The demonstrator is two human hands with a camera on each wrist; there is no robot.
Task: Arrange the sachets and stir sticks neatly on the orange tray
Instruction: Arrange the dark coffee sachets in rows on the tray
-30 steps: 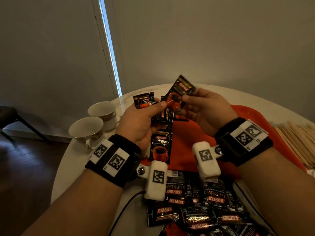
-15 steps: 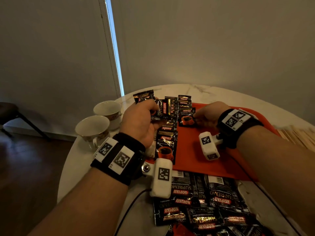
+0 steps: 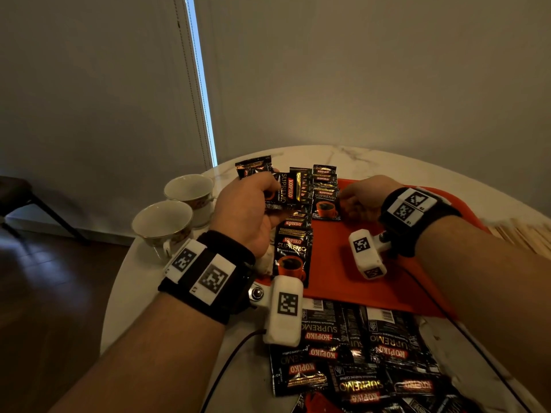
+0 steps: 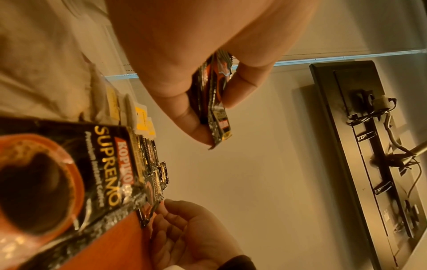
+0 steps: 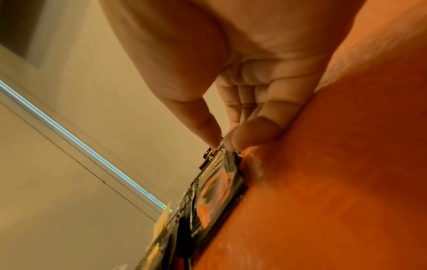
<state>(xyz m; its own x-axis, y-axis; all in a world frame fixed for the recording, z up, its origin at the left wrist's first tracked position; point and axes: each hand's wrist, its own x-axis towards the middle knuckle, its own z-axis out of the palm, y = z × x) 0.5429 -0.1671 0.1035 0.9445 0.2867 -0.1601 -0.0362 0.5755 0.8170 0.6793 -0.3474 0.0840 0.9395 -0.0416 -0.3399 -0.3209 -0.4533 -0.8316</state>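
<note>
Left hand [image 3: 249,208] pinches sachets [image 3: 283,190]; right hand [image 3: 362,196] pinches a tray sachet [image 3: 325,204].

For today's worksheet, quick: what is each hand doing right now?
Left hand: holds a bunch of sachets above the table.
Right hand: pinches the edge of a sachet lying on the orange tray.

I saw black sachets [image 3: 291,254] printed with gold lettering, red logo and an orange cup, an orange tray [image 3: 351,281], a white marble-veined table [image 3: 351,155], white cups [image 3: 162,222] far left, black-and-white checker-patterned wristbands [image 3: 205,272].
</note>
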